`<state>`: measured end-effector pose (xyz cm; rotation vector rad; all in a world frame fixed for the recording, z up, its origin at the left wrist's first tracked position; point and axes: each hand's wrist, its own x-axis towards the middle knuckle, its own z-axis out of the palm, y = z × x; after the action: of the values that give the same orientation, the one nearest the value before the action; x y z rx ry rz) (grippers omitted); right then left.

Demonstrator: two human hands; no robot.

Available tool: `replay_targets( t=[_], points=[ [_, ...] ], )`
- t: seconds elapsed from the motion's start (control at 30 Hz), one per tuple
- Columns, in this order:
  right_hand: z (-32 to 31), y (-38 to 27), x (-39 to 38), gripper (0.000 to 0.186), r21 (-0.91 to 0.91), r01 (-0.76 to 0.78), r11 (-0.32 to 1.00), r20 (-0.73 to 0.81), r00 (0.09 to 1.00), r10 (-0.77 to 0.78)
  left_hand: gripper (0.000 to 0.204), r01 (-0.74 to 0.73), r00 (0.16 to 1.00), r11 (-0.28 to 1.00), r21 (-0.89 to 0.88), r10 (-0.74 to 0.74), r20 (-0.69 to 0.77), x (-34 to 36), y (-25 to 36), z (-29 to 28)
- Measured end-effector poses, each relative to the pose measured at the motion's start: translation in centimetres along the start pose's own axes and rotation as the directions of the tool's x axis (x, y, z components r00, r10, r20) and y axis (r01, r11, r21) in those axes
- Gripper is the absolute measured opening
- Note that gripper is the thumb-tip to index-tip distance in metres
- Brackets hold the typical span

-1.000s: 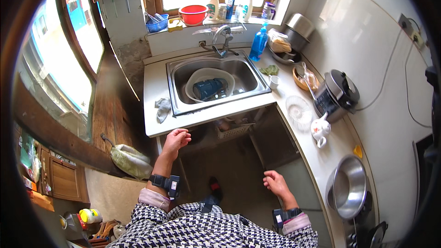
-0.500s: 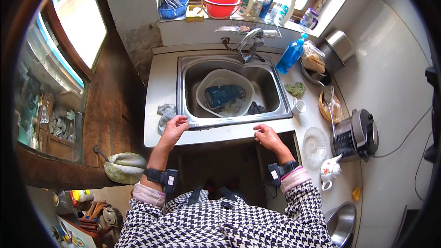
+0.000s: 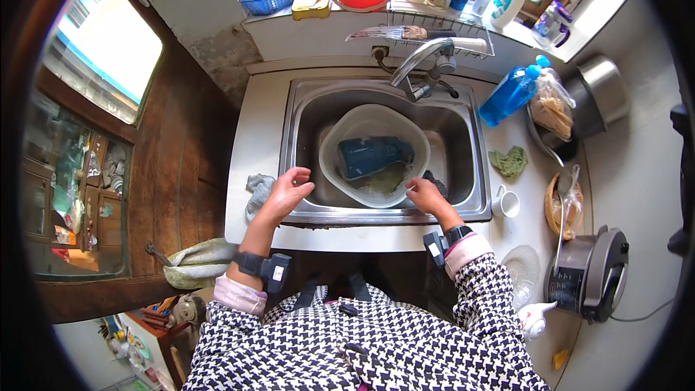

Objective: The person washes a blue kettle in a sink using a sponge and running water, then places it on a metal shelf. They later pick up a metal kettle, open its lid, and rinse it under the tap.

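Our left hand (image 3: 293, 187) is empty, half open; we can't tell about our right hand (image 3: 427, 195). The white tub (image 3: 329, 146) looks heavy and slippery; we'd hold both sides.

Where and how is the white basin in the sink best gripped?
Likely grip the white basin by opposite sides of its rim, left hand from the left, right hand from the right: it sits open side up, with a blue item inside.
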<state>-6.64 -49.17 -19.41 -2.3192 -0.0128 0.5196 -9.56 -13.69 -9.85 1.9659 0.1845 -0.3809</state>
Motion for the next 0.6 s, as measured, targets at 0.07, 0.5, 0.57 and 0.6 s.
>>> replay_targets(
  t=[0.07,0.5,0.57,0.6],
  points=[
    [0.9,-0.3,2.4,0.030,-0.074,0.067,0.995,0.103,0.993,-0.059,0.041,0.003,1.000,0.999,-0.033,-0.003,0.009,1.6,1.2,1.0],
    [9.4,-0.8,11.1,0.054,-0.443,0.263,0.857,0.550,0.835,0.029,0.057,-0.146,0.988,0.930,0.338,0.123,0.090,10.1,0.2,7.0],
    [10.8,0.2,11.2,0.045,-0.496,0.348,0.796,0.570,0.821,-0.004,0.057,-0.185,0.982,0.907,0.377,0.154,0.112,12.0,-0.8,8.0],
    [11.2,0.4,11.4,0.040,-0.516,0.396,0.759,0.591,0.807,-0.019,0.057,-0.219,0.976,0.889,0.402,0.189,0.113,12.8,-1.4,8.4]
  ],
)
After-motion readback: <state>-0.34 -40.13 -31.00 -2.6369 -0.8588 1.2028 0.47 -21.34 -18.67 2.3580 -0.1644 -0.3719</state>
